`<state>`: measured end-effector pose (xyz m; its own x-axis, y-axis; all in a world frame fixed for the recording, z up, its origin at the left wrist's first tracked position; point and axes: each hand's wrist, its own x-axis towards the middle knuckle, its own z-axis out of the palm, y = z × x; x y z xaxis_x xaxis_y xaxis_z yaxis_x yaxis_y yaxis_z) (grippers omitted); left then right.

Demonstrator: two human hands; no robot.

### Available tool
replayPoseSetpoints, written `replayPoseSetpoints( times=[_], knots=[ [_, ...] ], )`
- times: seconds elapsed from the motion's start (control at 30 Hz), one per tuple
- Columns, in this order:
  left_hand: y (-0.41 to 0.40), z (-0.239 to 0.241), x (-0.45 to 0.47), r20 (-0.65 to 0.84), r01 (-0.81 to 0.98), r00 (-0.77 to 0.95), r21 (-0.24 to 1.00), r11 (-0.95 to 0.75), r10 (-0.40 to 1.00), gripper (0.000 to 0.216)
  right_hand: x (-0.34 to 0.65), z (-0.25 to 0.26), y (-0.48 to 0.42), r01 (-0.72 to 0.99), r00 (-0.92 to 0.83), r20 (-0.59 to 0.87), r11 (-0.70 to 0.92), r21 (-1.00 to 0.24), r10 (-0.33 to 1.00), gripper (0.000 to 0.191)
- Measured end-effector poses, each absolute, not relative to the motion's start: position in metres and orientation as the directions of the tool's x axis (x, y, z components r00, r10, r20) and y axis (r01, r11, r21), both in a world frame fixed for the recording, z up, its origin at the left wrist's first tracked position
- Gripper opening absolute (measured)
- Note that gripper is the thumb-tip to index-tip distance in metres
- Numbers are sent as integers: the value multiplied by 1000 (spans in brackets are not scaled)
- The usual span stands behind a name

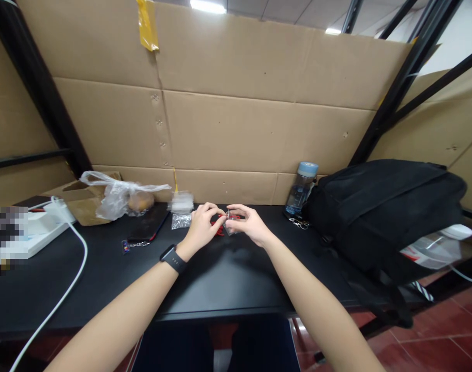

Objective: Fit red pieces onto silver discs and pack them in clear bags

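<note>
My left hand and my right hand meet over the middle of the black table, fingers pinched together. Between them sits a small clear piece with a metal part, and something small and red shows under the left fingers. A black smartwatch is on my left wrist. What exactly each hand grips is too small to make out.
Small clear bags and a dark phone with a keychain lie left of my hands. A plastic bag, cardboard box, white power strip and cable sit far left. A water bottle and black backpack stand right.
</note>
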<state>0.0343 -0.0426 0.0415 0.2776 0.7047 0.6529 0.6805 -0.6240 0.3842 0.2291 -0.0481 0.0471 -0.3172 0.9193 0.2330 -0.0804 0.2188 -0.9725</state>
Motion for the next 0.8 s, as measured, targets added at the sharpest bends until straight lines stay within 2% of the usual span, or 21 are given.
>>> replayPoseSetpoints(
  times=[0.07,0.17,0.23,0.33,0.43,0.63,0.8],
  knots=[
    [-43,40,33,640,717,289,349,-604,712,17,231,45,-46,15,-324,262,282,-959,909,56],
    [-43,38,30,584,775,332,278,-567,741,33,241,47,-42,186,-349,285,364,-913,893,52],
    [-43,35,28,510,774,424,224,-592,748,29,249,51,-41,247,-365,271,374,-894,891,50],
    [-42,28,27,406,729,558,177,-661,724,18,258,56,-40,188,-360,245,327,-926,900,50],
    [-38,19,27,376,692,612,172,-701,696,21,257,52,-39,105,-337,229,279,-955,913,51],
    [-33,11,28,380,643,644,203,-739,664,24,250,35,-30,66,-289,251,281,-957,924,49],
    [-36,20,28,470,643,588,222,-733,659,24,252,31,-23,38,-244,297,315,-948,923,49]
  ],
)
